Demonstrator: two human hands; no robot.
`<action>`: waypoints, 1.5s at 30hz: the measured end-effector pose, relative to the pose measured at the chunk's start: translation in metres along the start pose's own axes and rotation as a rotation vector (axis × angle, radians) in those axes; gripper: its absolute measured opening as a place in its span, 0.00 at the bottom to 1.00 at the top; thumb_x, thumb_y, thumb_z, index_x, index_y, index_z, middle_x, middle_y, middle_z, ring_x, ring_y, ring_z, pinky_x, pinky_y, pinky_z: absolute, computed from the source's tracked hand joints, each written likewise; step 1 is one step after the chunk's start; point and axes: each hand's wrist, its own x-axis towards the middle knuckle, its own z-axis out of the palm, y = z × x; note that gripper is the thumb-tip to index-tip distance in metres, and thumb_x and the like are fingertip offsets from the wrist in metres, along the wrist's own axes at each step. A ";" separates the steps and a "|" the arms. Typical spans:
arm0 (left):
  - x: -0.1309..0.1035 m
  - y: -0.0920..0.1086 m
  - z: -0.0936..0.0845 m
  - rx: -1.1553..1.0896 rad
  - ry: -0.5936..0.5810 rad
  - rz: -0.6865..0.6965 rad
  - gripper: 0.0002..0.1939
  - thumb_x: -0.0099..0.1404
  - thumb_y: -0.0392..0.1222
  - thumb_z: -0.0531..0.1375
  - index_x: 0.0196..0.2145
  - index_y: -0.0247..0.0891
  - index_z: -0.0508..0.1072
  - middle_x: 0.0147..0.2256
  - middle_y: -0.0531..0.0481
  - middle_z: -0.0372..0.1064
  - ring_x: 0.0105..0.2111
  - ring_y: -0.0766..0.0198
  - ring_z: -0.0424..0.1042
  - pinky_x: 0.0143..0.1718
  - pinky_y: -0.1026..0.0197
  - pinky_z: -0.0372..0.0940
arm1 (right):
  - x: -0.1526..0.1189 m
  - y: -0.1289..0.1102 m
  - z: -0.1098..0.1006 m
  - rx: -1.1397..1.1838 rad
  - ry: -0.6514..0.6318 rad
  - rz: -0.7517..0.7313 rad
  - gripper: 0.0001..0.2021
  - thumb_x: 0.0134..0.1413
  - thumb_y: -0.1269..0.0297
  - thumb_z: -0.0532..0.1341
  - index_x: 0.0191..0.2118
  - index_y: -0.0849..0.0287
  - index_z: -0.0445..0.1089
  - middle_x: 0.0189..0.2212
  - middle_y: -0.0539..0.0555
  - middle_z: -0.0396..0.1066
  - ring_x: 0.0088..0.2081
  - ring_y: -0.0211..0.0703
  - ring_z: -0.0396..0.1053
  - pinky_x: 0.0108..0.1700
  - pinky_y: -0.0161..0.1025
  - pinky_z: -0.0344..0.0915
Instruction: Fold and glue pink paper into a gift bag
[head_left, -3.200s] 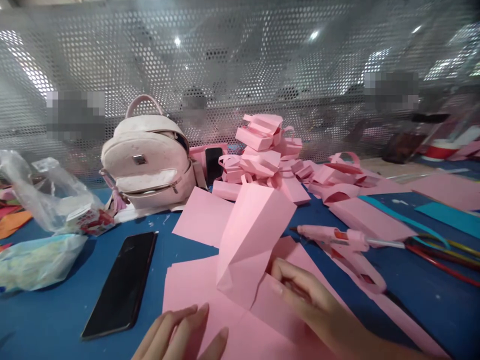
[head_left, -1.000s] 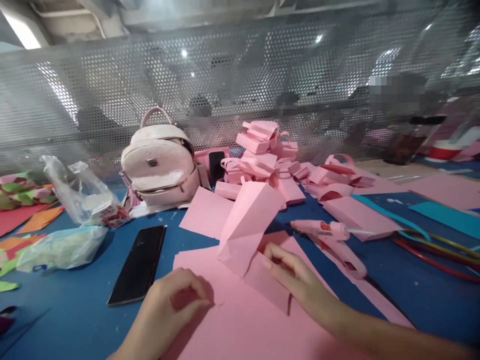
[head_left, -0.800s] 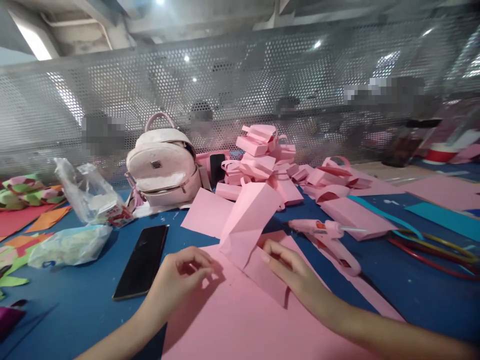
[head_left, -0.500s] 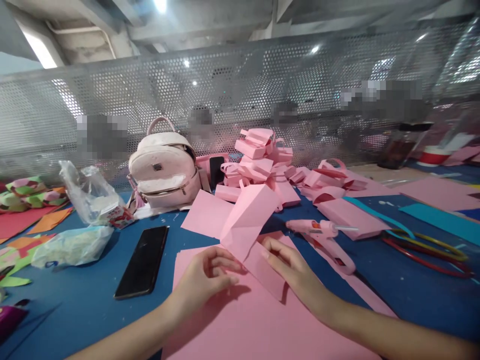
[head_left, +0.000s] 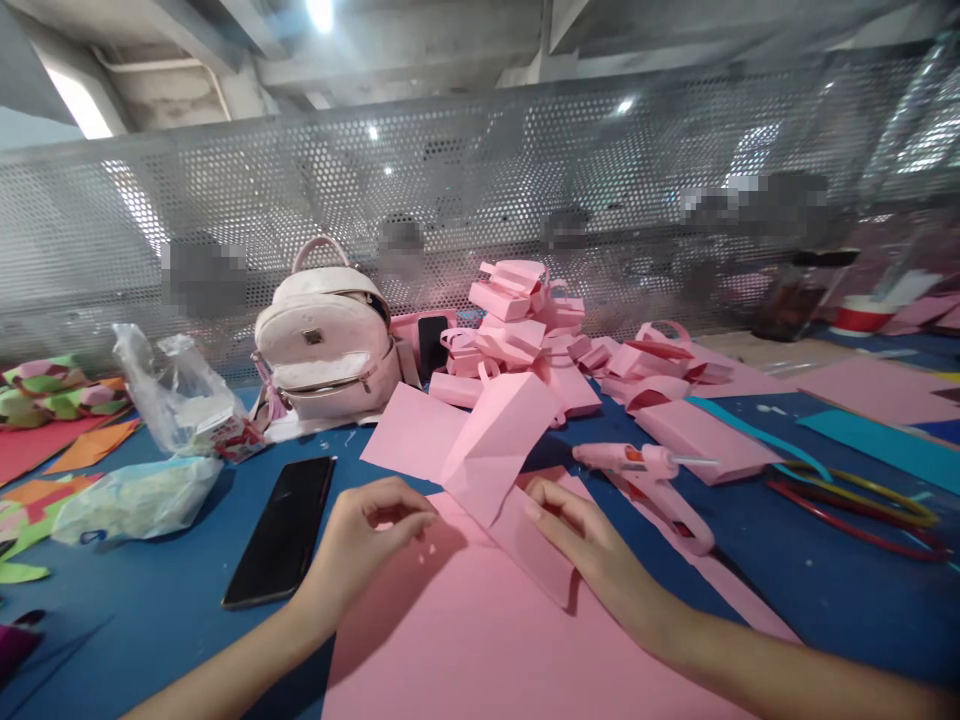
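My right hand (head_left: 574, 530) pinches the lower right flap of a folded pink paper piece (head_left: 495, 440), thumb on top of the flap. This piece has creased panels and stands tilted above a large pink paper sheet (head_left: 480, 630). To the left, my left hand (head_left: 375, 530) hovers over the sheet's left edge, apart from the folded piece. Its thumb and fingertips come together in a loose pinch; whether anything small is between them I cannot make out. A flat pink paper (head_left: 412, 430) lies behind the folded piece. Right of my right hand rests a pink glue gun (head_left: 649, 470).
Pink paper boxes (head_left: 517, 330) are piled at the back, beside a pale backpack (head_left: 326, 340). A black phone (head_left: 281, 530) lies left, near plastic bags (head_left: 139, 498). Coloured rings (head_left: 855, 500) and a blue strip (head_left: 885, 440) are on the right. A perforated metal screen (head_left: 465, 180) stands behind.
My left hand has moved left, away from the folded paper, and its fingers have drawn together. My right hand keeps its hold on the flap, nearly in place.
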 end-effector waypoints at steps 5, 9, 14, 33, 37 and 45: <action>0.002 0.010 -0.010 0.066 0.053 0.083 0.05 0.59 0.37 0.65 0.26 0.37 0.80 0.24 0.50 0.76 0.23 0.66 0.73 0.26 0.67 0.67 | 0.000 -0.001 0.001 0.001 -0.002 -0.003 0.20 0.58 0.43 0.59 0.31 0.56 0.66 0.30 0.51 0.67 0.35 0.46 0.64 0.36 0.39 0.61; 0.001 0.017 -0.014 0.057 0.104 0.111 0.04 0.60 0.38 0.66 0.28 0.37 0.81 0.24 0.50 0.76 0.23 0.65 0.74 0.26 0.66 0.69 | 0.001 0.000 0.001 -0.024 -0.003 -0.032 0.20 0.59 0.42 0.58 0.31 0.56 0.67 0.30 0.51 0.67 0.35 0.46 0.64 0.36 0.39 0.62; 0.002 0.019 -0.018 0.101 0.128 0.185 0.05 0.61 0.37 0.65 0.28 0.37 0.80 0.24 0.51 0.76 0.24 0.66 0.74 0.27 0.67 0.69 | 0.001 0.001 0.001 -0.038 0.011 -0.037 0.21 0.57 0.41 0.58 0.31 0.56 0.67 0.30 0.51 0.67 0.35 0.47 0.64 0.36 0.40 0.63; 0.019 -0.005 -0.042 0.597 -0.047 0.481 0.10 0.70 0.39 0.58 0.34 0.38 0.79 0.33 0.48 0.76 0.32 0.64 0.75 0.34 0.66 0.68 | -0.001 -0.004 0.002 -0.052 0.010 -0.068 0.20 0.58 0.42 0.58 0.31 0.56 0.68 0.30 0.51 0.69 0.34 0.46 0.65 0.37 0.39 0.63; 0.023 -0.006 -0.045 0.754 -0.152 0.400 0.12 0.71 0.37 0.56 0.33 0.37 0.78 0.33 0.48 0.76 0.30 0.64 0.75 0.33 0.66 0.67 | -0.002 -0.005 0.002 -0.048 0.010 -0.069 0.19 0.59 0.44 0.59 0.32 0.56 0.69 0.30 0.52 0.69 0.35 0.47 0.65 0.37 0.39 0.63; 0.035 -0.024 -0.065 0.896 -0.129 0.375 0.12 0.70 0.34 0.54 0.34 0.39 0.77 0.37 0.49 0.73 0.34 0.63 0.73 0.35 0.65 0.63 | -0.002 -0.004 0.002 -0.049 0.005 -0.065 0.18 0.59 0.45 0.59 0.31 0.56 0.69 0.30 0.52 0.69 0.35 0.47 0.66 0.38 0.40 0.64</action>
